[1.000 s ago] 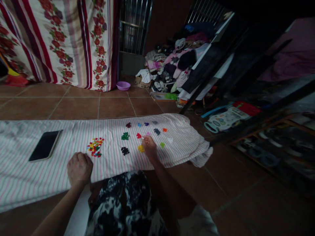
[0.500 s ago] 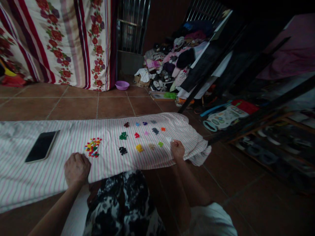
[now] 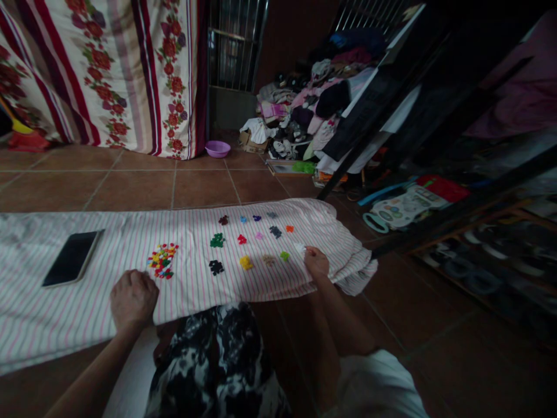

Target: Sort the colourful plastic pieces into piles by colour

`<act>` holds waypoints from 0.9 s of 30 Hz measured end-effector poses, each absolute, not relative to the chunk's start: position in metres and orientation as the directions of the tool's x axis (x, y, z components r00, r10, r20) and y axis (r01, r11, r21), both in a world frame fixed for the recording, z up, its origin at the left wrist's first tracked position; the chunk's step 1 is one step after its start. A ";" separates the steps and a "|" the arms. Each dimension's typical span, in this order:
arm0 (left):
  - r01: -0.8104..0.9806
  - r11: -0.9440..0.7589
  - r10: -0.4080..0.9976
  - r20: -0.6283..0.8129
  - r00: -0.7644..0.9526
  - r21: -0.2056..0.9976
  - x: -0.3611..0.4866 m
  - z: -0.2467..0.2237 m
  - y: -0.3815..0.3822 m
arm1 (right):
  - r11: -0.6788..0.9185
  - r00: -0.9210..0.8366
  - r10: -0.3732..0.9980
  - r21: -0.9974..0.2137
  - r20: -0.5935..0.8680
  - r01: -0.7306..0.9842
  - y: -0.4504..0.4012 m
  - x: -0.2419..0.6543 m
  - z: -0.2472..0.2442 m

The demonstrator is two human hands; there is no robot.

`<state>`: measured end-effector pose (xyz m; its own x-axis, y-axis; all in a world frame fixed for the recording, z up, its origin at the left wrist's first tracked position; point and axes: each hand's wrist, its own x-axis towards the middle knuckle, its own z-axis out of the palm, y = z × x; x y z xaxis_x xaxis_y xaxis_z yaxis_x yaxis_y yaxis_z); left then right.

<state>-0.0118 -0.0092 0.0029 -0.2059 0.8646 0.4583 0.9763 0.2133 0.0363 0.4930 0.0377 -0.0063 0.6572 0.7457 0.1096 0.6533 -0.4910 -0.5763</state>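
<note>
My left hand [image 3: 134,296] rests knuckles up on the striped cloth, its fingers curled under; whether anything is inside is hidden. Just beyond it lies a mixed pile of small red, yellow, green and white pieces [image 3: 162,261]. My right hand [image 3: 317,262] has its fingertips pinched together at the edge of a small heap of white pieces [image 3: 300,248]; anything between them is too small to make out. Left of it sit single-colour heaps, among them lime green pieces [image 3: 284,255], beige pieces [image 3: 268,260], yellow pieces [image 3: 246,263], black pieces [image 3: 216,267] and dark green pieces [image 3: 217,240].
A phone [image 3: 72,258] lies on the left of the striped cloth [image 3: 191,290]. Farther back are red pieces [image 3: 242,239], orange pieces [image 3: 289,229] and brown pieces [image 3: 223,220]. Beyond, a purple basin [image 3: 217,149] stands on the tiled floor near piled clothes [image 3: 304,110].
The view has shifted slightly. My right hand stays by the white heap with its fingertips pinched, and my left hand keeps its place beside the mixed pile.
</note>
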 end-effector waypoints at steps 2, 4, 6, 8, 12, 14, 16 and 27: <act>0.975 0.219 0.864 0.456 -0.213 0.040 -0.011 0.003 -0.009 | -0.463 0.657 0.743 -0.610 0.128 0.642 0.035 0.494 -0.009; 0.974 0.222 0.863 0.459 -0.213 0.036 -0.011 0.002 -0.009 | -0.420 0.653 0.741 -0.650 0.157 0.633 0.033 0.495 -0.013; 0.974 0.221 0.860 0.463 -0.214 0.041 -0.012 0.002 -0.009 | -0.377 0.653 0.735 -0.689 0.185 0.620 0.032 0.496 -0.015; 0.976 0.211 0.863 0.458 -0.212 0.053 -0.012 0.001 -0.010 | -0.366 0.669 0.721 -0.718 0.184 0.592 0.032 0.496 -0.017; 0.975 0.204 0.867 0.446 -0.223 0.091 -0.013 0.002 -0.010 | -0.357 0.686 0.710 -0.758 0.161 0.547 0.031 0.498 -0.017; 0.971 0.210 0.868 0.436 -0.238 0.112 -0.012 0.002 -0.010 | -0.309 0.676 0.713 -0.783 0.184 0.539 0.029 0.497 -0.016; 0.969 0.216 0.872 0.423 -0.246 0.118 -0.012 0.002 -0.010 | -0.270 0.679 0.704 -0.805 0.210 0.529 0.027 0.496 -0.015; 0.969 0.223 0.882 0.401 -0.246 0.105 -0.014 0.002 -0.008 | -0.097 0.568 0.701 -0.731 0.431 0.675 0.034 0.443 -0.001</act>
<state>-0.0135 -0.0082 0.0018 -0.2464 0.8821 0.4014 0.9692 0.2231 0.1048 0.4431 0.0343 -0.0006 0.5682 0.7008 0.4314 0.6753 -0.0974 -0.7311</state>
